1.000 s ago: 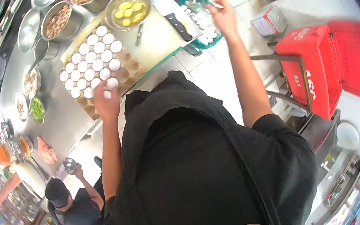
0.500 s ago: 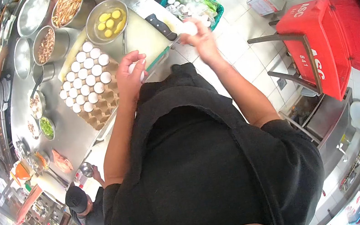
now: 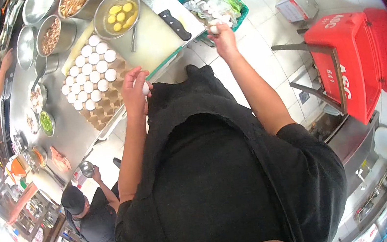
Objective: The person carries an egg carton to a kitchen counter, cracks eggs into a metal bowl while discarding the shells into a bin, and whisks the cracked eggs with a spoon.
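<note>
My left hand (image 3: 135, 93) is curled around a white egg (image 3: 145, 88), beside the cardboard egg tray (image 3: 113, 102). White eggs (image 3: 95, 77) fill much of that tray; its near cups hold none. My right hand (image 3: 225, 41) is at the near edge of a green basket (image 3: 242, 18), its fingers closed on a white eggshell (image 3: 214, 29). Shells and plastic wrap lie in the basket. A metal bowl (image 3: 100, 26) with several yolks stands on the pale cutting board (image 3: 156, 32). Next to it lie a metal utensil (image 3: 133, 39) and a black-handled knife (image 3: 175, 25).
Pots of chopped food (image 3: 50, 36) and a small bowl of chopped greens (image 3: 46, 123) stand on the steel counter (image 3: 68, 138). A co-worker (image 3: 91, 219) holds a metal bowl (image 3: 87, 169) at lower left. Red chairs (image 3: 349, 64) stand on the right.
My right hand has moved slightly right and down, toward the basket, with the shell. My left hand has lowered a little, still holding the egg. The camera view has shifted slightly.
</note>
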The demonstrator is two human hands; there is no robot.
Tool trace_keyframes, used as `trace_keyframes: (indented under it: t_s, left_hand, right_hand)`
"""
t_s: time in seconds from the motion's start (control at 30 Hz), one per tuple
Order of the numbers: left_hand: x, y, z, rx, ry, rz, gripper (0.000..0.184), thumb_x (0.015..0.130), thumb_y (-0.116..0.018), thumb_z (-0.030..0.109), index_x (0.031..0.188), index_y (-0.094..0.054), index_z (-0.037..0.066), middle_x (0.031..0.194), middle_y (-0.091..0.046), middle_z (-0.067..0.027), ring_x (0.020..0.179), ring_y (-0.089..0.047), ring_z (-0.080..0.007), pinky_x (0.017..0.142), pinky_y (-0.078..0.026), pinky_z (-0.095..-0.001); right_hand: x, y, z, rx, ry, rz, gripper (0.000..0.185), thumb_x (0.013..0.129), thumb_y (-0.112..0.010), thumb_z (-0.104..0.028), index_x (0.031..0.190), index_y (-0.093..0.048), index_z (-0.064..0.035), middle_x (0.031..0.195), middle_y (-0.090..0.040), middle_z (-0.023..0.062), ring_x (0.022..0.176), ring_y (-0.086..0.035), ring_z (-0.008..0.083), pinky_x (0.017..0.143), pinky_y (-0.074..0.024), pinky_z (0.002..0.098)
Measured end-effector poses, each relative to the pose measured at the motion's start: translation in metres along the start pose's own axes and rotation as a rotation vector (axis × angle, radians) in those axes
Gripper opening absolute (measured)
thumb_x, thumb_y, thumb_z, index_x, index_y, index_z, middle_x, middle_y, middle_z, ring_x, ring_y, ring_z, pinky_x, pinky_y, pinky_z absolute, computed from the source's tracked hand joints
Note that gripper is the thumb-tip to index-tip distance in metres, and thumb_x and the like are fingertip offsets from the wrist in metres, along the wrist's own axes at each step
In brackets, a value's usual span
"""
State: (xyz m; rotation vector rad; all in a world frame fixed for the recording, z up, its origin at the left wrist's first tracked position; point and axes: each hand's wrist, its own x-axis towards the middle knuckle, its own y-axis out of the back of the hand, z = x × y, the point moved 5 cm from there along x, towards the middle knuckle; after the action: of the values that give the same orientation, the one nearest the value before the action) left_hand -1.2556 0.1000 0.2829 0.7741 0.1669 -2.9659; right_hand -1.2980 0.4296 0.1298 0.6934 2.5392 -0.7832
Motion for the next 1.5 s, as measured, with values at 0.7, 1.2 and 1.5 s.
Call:
trace_keyframes:
  t_s: [0.7,1.2,1.5]
  left_hand:
    - [-0.069,0.066,-0.033,-0.274,-0.121,0.250,0.031,0.092,-0.065,0.018,0.119,-0.057,0.005,0.098,-0.067,-0.0081,0.059,-0.058,-0.0104,0.044,-0.041,-0.0223]
    - [-0.103,0.130,-0.148,-0.339,0.045,0.393,0.025,0.096,-0.060,0.019,0.115,-0.056,0.005,0.095,-0.064,-0.0089,0.059,-0.059,-0.0124,0.042,-0.041,-0.0226]
    - [-0.072,0.086,-0.127,-0.149,0.021,0.312,0.030,0.096,-0.060,0.022,0.119,-0.054,0.003,0.097,-0.064,-0.0093,0.058,-0.060,-0.0129,0.042,-0.042,-0.0223]
  right_hand:
    - [0.080,-0.358,-0.142,-1.414,0.858,-0.404,0.061,0.089,-0.058,-0.056,0.123,-0.060,-0.0057,0.109,-0.068,0.0232,0.105,-0.064,0.0360,0.091,-0.0491,0.0423]
    - [0.079,-0.249,-0.280,-1.254,1.139,0.009,0.057,0.084,-0.066,-0.032,0.130,-0.053,-0.0018,0.111,-0.065,0.0271,0.109,-0.062,0.0400,0.095,-0.0475,0.0450]
    - [0.135,0.085,-0.118,-1.372,0.427,0.138,0.086,0.077,-0.072,-0.048,0.144,-0.040,-0.0032,0.131,-0.056,0.0283,0.123,-0.055,0.0391,0.101,-0.0454,0.0429]
